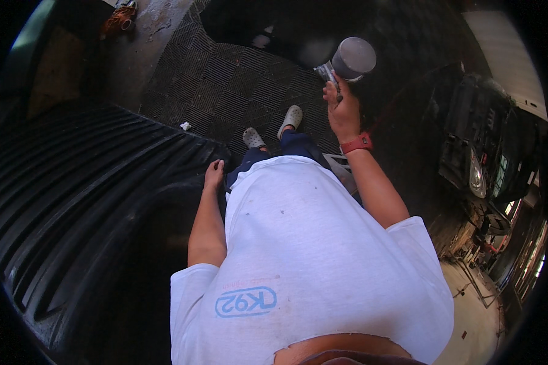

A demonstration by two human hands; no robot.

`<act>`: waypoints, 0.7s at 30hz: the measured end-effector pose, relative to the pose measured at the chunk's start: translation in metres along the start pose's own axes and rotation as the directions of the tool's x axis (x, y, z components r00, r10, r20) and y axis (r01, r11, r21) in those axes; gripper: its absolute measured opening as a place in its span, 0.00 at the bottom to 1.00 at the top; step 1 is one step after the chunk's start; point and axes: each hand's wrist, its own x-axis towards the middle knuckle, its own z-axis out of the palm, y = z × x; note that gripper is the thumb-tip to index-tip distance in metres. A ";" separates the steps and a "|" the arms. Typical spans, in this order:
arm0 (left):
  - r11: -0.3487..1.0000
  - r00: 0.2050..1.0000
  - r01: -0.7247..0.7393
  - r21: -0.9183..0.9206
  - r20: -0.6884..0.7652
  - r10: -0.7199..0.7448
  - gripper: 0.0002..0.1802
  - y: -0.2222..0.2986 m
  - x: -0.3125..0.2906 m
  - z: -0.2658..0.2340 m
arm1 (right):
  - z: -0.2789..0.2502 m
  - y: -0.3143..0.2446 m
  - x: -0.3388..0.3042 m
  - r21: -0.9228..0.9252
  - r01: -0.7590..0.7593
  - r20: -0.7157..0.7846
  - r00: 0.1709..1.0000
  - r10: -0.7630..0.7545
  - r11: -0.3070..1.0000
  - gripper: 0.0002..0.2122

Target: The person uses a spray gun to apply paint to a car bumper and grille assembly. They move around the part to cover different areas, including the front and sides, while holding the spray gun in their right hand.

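Note:
My right hand (pixel 343 109), with a red watch on the wrist, is wrapped round the handle of a paint spray gun (pixel 326 72). A round greyish cup (pixel 355 56) sits on top of the gun. Just beyond the gun lies a dark, glossy surface (pixel 249 21) with faint reflections. My left hand (pixel 214 174) hangs beside my thigh with nothing visible in it, its fingers loosely bent and apart. It is nearest to a large black ribbed surface (pixel 85 176) on the left.
Dark floor tiles (pixel 195 79) with a diamond pattern lie around my light clogs (pixel 291 117). A small white scrap (pixel 185 126) rests on them. An orange-brown object (pixel 120 21) stands at the far left. To the right is a dark car with a headlight (pixel 477 176).

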 end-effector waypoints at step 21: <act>0.998 1.000 0.027 0.058 -0.003 -0.027 0.30 0.020 -0.044 -0.011 | 0.070 0.012 0.001 0.118 -0.117 0.052 0.992 0.112 0.986 0.22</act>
